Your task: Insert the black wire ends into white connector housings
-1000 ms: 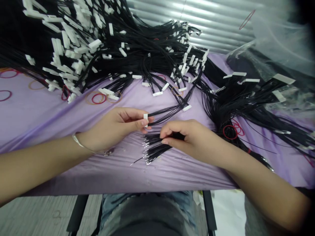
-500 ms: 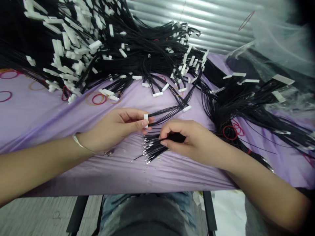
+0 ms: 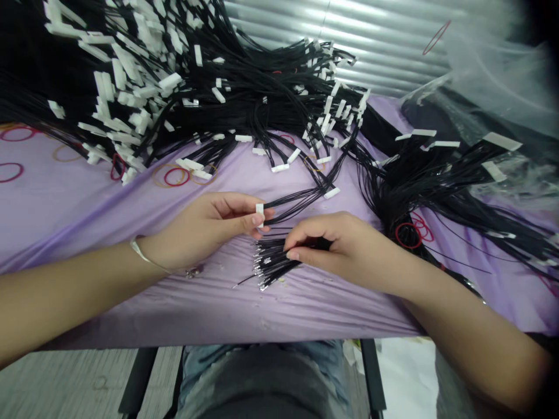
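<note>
My left hand [image 3: 209, 224] pinches a small white connector [image 3: 259, 210] between thumb and fingers; thin black wires run from it up to the right. My right hand [image 3: 336, 244] is closed on a bundle of loose black wires [image 3: 273, 262] whose bare metal tips fan out to the left on the purple cloth [image 3: 218, 302]. The two hands sit close together near the table's front middle. A silver bracelet is on my left wrist.
A large heap of black wire harnesses with white connectors [image 3: 152, 75] fills the back of the table. Another bundle [image 3: 437, 174], tied with a red rubber band [image 3: 407, 234], lies at the right. Loose rubber bands [image 3: 174, 174] dot the cloth. Clear plastic bags [image 3: 493, 75] sit back right.
Almost nothing: my right hand's fingers shifted slightly on the loose wire bundle. The left hand stays still with the connector.
</note>
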Action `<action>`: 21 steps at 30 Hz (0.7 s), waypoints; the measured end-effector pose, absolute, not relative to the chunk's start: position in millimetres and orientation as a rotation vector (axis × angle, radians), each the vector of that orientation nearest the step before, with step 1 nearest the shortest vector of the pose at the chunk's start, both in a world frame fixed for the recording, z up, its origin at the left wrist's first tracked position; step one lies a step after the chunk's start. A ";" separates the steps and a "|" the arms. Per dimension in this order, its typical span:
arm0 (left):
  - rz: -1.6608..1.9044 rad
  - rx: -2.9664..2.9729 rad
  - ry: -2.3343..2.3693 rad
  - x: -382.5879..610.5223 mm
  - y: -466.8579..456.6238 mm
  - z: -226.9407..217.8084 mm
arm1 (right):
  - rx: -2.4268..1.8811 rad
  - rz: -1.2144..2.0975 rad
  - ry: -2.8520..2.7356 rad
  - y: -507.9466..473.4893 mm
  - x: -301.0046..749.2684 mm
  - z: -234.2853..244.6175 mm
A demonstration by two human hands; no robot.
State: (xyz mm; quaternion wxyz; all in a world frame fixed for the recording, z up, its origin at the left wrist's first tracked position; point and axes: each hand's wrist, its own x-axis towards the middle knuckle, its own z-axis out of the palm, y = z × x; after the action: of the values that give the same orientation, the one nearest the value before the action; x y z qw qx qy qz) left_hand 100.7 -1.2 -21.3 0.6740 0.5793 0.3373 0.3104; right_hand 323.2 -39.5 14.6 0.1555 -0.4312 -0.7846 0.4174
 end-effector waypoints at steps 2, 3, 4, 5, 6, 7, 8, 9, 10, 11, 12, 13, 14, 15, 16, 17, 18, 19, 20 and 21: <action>0.707 1.309 0.786 101.1 -1.4 -20.9 | -1.256 1.254 -2.208 -39.7 322.8 16.2; 0.713 1.319 0.797 101.3 -1.5 -20.7 | -1.258 1.297 -2.179 -39.8 322.8 16.9; 0.715 1.332 0.808 101.5 -1.7 -20.5 | -1.254 1.344 -2.148 -39.9 323.0 17.4; 0.719 1.347 0.812 101.7 -1.9 -20.2 | -1.253 1.392 -2.118 -39.8 323.3 17.8; 0.721 1.361 0.816 101.8 -2.3 -19.7 | -1.254 1.434 -2.087 -39.6 323.8 18.2; 0.721 1.373 0.818 101.9 -2.6 -19.0 | -1.261 1.467 -2.057 -39.3 324.2 18.5; 0.719 1.385 0.817 102.0 -3.0 -18.3 | -1.270 1.493 -2.030 -38.8 324.7 18.7; 0.711 1.398 0.817 102.0 -3.3 -17.5 | -1.278 1.518 -2.003 -38.3 325.1 19.0; 0.703 1.410 0.814 102.0 -3.4 -16.7 | -1.277 1.541 -1.979 -37.7 325.4 19.1; 0.693 1.423 0.810 102.1 -3.5 -16.0 | -1.274 1.559 -1.957 -37.2 325.7 19.2; 0.684 1.434 0.804 102.1 -3.3 -15.5 | -1.272 1.569 -1.940 -36.7 325.7 19.2; 0.677 1.442 0.801 102.2 -3.1 -15.1 | -1.277 1.569 -1.930 -36.3 325.7 19.2; 0.673 1.447 0.798 102.2 -2.8 -14.9 | -1.286 1.562 -1.925 -36.1 325.6 19.1; 0.672 1.452 0.794 102.3 -2.4 -14.7 | -1.299 1.550 -1.921 -35.9 325.5 19.0; 0.673 1.458 0.788 102.4 -2.1 -14.5 | -1.311 1.536 -1.921 -35.9 325.3 18.8; 0.673 1.462 0.787 102.5 -1.9 -14.3 | -1.319 1.527 -1.921 -35.9 325.2 18.8; 0.673 1.462 0.787 102.6 -1.8 -14.0 | -1.323 1.525 -1.926 -36.0 325.1 18.9; 0.671 1.458 0.787 102.8 -1.9 -13.6 | -1.324 1.524 -1.937 -36.1 325.1 19.1; 0.672 1.451 0.787 103.0 -2.1 -13.2 | -1.319 1.523 -1.954 -36.1 325.2 19.5; 0.672 1.443 0.785 103.3 -2.4 -12.7 | -1.309 1.519 -1.977 -36.2 325.3 20.1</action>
State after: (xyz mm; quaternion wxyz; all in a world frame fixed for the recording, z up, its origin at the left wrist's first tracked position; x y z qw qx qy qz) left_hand 103.3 -2.4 -12.7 0.6312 0.6305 0.3431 0.2938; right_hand 325.3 -36.2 20.1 0.1623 -0.4587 -0.6928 0.5322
